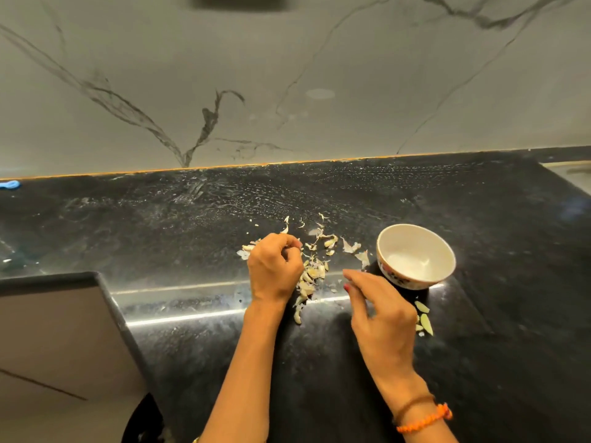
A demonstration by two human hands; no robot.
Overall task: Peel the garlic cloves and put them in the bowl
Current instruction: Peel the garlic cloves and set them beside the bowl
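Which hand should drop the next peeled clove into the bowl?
Right hand: it hovers beside the bowl. The left hand is curled over the garlic pile, farther away.

Left hand [275, 270] curled over garlic scraps [311, 276] on black desk [160, 225]. Right hand [380, 318] hovers loose, fingers [355, 279] near white bowl [415, 255]. Peeled cloves [423, 318] beside right hand.

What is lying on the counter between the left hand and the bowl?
In the head view, loose garlic skins and cloves are scattered on the black counter between the left hand and the bowl; the right hand's fingertips reach into that stretch.
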